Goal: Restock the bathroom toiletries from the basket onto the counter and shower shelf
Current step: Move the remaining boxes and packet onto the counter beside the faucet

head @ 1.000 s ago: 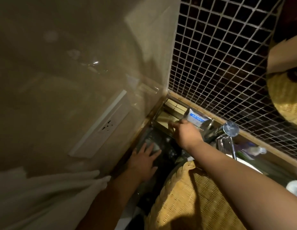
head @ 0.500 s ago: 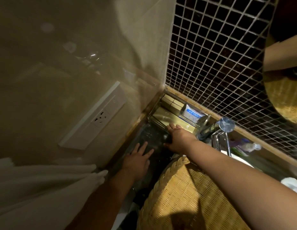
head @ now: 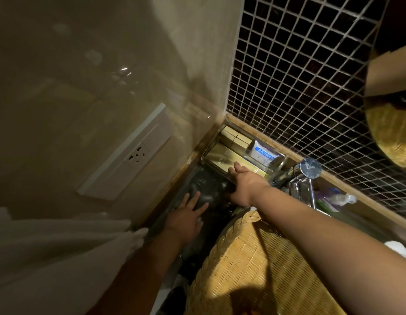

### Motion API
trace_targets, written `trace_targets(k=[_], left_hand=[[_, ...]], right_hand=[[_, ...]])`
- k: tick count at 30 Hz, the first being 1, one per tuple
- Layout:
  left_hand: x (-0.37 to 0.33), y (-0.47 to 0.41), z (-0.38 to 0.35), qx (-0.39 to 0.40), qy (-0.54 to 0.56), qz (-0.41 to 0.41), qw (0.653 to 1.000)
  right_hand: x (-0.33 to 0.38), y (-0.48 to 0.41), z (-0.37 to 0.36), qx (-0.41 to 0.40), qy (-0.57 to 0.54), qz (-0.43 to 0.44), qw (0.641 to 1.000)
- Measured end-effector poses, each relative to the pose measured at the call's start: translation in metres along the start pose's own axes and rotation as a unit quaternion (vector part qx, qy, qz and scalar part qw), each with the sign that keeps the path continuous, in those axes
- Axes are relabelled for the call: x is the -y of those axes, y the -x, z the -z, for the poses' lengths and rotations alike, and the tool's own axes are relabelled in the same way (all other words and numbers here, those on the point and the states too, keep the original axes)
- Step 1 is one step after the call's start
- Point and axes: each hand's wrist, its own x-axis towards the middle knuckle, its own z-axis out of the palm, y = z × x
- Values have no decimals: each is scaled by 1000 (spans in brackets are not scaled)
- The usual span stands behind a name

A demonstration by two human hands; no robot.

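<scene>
The right hand [head: 242,183] reaches to the clear tray [head: 222,155] in the far corner of the counter [head: 188,178], its fingers [head: 237,167] stretched loosely toward the tray's near edge and gripping nothing that shows. The left hand [head: 186,214] lies flat with spread fingers on the dark counter, near and to the left, holding nothing. In the tray, small cream boxes [head: 235,138] stand in a row along the far wall, with a white packet with a blue label [head: 263,154] to their right; the near part of the tray looks bare. The woven basket [head: 254,269] sits near, just under the right forearm, and its contents are hidden from this view. The step seems to be straightening the tray for more stock. To do it well, push it squarely into the corner with a light touch, keep the wrist clear of the chrome tap [head: 307,171] just to the right, and steady the body with the left palm.
</scene>
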Motion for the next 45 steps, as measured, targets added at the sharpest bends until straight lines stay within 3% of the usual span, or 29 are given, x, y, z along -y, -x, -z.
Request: trace_targets(k=[7, 13, 16, 19, 23, 30, 36, 45], left_hand=[[-6, -5, -5, 8, 11, 29, 999], [-5, -9, 5, 38, 26, 30, 999], [-7, -5, 26, 46, 23, 33, 998], [-8, 7, 48, -31, 64, 33, 997], [-26, 34, 76, -149, 111, -23, 982], [-104, 82, 112, -270, 44, -206, 939], [-165, 110, 91, -213, -83, -326, 918], [-218, 112, 62, -82, -194, -409, 888]], right_hand=[[-1, -4, -6, 33, 50, 5, 998], [-3, 2, 14, 73, 3, -26, 997], [-6, 23, 26, 29, 29, -29, 999], [-13, 60, 29, -66, -16, 6, 998], [-20, 121, 23, -111, -20, 50, 992], [-52, 239, -29, -171, -41, -6, 984], [-86, 324, -90, -144, -57, -140, 978], [-93, 381, -167, -90, -171, -290, 937]])
